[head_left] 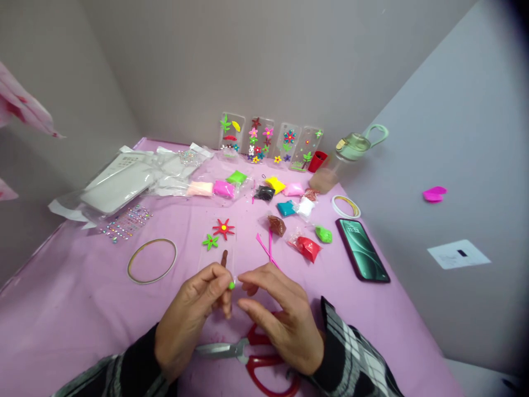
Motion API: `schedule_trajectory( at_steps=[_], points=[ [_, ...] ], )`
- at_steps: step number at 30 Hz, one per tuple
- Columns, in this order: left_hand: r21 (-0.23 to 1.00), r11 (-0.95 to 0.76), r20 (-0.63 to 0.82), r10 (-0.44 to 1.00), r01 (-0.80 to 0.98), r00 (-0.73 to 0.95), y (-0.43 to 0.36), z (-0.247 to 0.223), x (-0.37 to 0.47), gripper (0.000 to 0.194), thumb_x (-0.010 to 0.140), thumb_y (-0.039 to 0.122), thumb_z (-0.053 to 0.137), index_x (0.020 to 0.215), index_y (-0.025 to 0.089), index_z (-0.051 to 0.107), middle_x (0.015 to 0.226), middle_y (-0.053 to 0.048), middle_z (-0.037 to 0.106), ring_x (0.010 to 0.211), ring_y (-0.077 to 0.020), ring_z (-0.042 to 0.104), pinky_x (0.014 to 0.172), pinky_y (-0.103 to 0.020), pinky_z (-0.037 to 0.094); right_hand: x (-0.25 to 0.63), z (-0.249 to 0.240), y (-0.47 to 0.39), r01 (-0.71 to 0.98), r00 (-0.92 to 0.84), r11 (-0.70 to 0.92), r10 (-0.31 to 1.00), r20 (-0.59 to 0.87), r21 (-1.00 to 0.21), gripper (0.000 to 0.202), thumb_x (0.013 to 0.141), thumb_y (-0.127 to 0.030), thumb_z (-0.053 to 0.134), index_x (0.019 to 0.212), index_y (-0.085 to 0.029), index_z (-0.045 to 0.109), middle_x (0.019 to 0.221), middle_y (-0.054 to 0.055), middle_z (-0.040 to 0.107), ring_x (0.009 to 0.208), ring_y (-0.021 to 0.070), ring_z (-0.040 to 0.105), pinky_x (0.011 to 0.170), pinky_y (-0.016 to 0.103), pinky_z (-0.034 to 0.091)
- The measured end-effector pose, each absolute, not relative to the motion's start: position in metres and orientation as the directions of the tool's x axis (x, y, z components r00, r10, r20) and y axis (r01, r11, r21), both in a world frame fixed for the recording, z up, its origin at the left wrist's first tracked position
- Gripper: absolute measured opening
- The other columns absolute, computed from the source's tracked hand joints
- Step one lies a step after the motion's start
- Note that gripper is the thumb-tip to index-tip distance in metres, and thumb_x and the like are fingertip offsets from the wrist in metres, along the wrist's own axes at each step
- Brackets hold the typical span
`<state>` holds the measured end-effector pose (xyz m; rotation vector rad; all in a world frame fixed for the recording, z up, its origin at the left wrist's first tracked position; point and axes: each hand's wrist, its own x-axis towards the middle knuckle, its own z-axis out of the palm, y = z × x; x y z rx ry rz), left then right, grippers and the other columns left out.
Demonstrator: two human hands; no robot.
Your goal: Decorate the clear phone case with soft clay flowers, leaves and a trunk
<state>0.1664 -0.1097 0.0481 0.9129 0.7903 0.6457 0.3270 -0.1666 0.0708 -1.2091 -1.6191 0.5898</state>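
My left hand [198,311] pinches a small ball of bright green clay [231,285] between thumb and fingertips. Close to it on the right, my right hand [285,309] has thumb and fingers apart, with nothing between them. Just beyond my hands a clear phone case [206,258] lies flat. On it are a red clay flower with a yellow centre [223,227], a green clay flower [210,241] and a brown clay strip [224,258], its lower end behind my left hand. Red-handled scissors [225,350] lie beneath my hands, partly covered by the right one.
Packets of coloured clay, including a red one [308,249], are spread across the middle. Several decorated phone cases [260,138] lean on the wall beside a bottle [343,160]. A phone [362,250] and tape roll [346,207] lie right; another ring [152,261] and packaged cases [119,184] left.
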Motion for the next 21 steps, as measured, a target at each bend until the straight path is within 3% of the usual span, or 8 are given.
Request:
schedule_trajectory(
  at_steps=[2, 5, 8, 11, 16, 18, 21],
  points=[
    [0.896, 0.437, -0.334, 0.779, -0.078, 0.53, -0.1112, 0.0466, 0.1646, 0.047, 0.09, 0.059, 0.054, 0.065, 0.019, 0.05, 0.053, 0.007, 0.043, 0.05, -0.0097, 0.036, 0.051, -0.022, 0.032, 0.3275, 0.071, -0.1664, 0.429, -0.025, 0.386, 0.909, 0.416, -0.817, 0.022, 0.091, -0.019, 0.067, 0.112, -0.014, 0.065, 0.086, 0.006, 0.065, 0.081, 0.0162, 0.062, 0.074, 0.027, 0.05],
    [0.938, 0.346, -0.31, 0.803, 0.024, 0.509, -0.1119, 0.0424, 0.1616, 0.052, 0.09, 0.063, 0.051, 0.063, 0.019, 0.048, 0.051, 0.008, 0.036, 0.047, -0.0094, 0.028, 0.047, -0.022, 0.025, 0.3271, 0.0706, -0.1657, 0.428, -0.085, 0.415, 0.903, 0.421, -0.803, 0.03, 0.089, -0.026, 0.07, 0.116, -0.013, 0.064, 0.085, 0.006, 0.065, 0.08, 0.0174, 0.061, 0.073, 0.028, 0.05],
    [0.958, 0.285, -0.264, 0.809, 0.041, 0.526, -0.1114, 0.0406, 0.1606, 0.047, 0.088, 0.061, 0.056, 0.066, 0.019, 0.054, 0.055, 0.007, 0.042, 0.051, -0.0101, 0.036, 0.05, -0.022, 0.03, 0.3255, 0.0693, -0.165, 0.415, -0.118, 0.424, 0.902, 0.415, -0.805, 0.031, 0.087, -0.029, 0.073, 0.113, -0.013, 0.065, 0.082, 0.005, 0.066, 0.077, 0.0169, 0.061, 0.071, 0.028, 0.049],
    [0.975, 0.218, -0.204, 0.81, 0.04, 0.55, -0.1123, 0.0424, 0.1615, 0.043, 0.091, 0.056, 0.055, 0.068, 0.02, 0.055, 0.06, 0.005, 0.05, 0.059, -0.0122, 0.048, 0.059, -0.023, 0.04, 0.3247, 0.068, -0.1648, 0.387, -0.077, 0.372, 0.925, 0.372, -0.844, 0.013, 0.09, -0.018, 0.068, 0.102, -0.014, 0.068, 0.081, 0.005, 0.067, 0.076, 0.015, 0.062, 0.071, 0.025, 0.049],
    [0.992, 0.111, -0.071, 0.884, -0.06, 0.463, -0.1156, 0.0443, 0.1625, 0.017, 0.09, 0.034, 0.063, 0.105, 0.027, 0.062, 0.088, 0.002, 0.066, 0.084, -0.0143, 0.065, 0.077, -0.022, 0.051, 0.3271, 0.0688, -0.1644, 0.318, 0.054, 0.217, 0.968, 0.246, -0.923, 0.006, 0.091, -0.018, 0.066, 0.094, -0.017, 0.071, 0.084, 0.004, 0.068, 0.078, 0.0142, 0.064, 0.073, 0.025, 0.049],
    [0.998, 0.0, 0.032, 0.894, -0.07, 0.446, -0.1156, 0.0446, 0.1622, 0.017, 0.087, 0.022, 0.067, 0.102, 0.028, 0.065, 0.095, 0.002, 0.067, 0.092, -0.0137, 0.065, 0.083, -0.02, 0.051, 0.3282, 0.0698, -0.1638, 0.302, 0.07, 0.179, 0.976, 0.209, -0.936, 0.006, 0.091, -0.02, 0.066, 0.089, -0.017, 0.071, 0.082, 0.003, 0.067, 0.078, 0.0141, 0.063, 0.073, 0.025, 0.048],
    [0.981, -0.192, 0.186, 0.877, -0.031, 0.443, -0.1138, 0.0464, 0.1615, 0.019, 0.088, 0.012, 0.062, 0.094, 0.028, 0.07, 0.091, 0.003, 0.066, 0.089, -0.0109, 0.064, 0.081, -0.016, 0.05, 0.3291, 0.0709, -0.1634, 0.291, 0.048, 0.127, 0.988, 0.147, -0.948, 0.011, 0.093, -0.023, 0.063, 0.088, -0.018, 0.071, 0.081, 0.001, 0.065, 0.077, 0.0139, 0.061, 0.072, 0.025, 0.047]
  ],
)
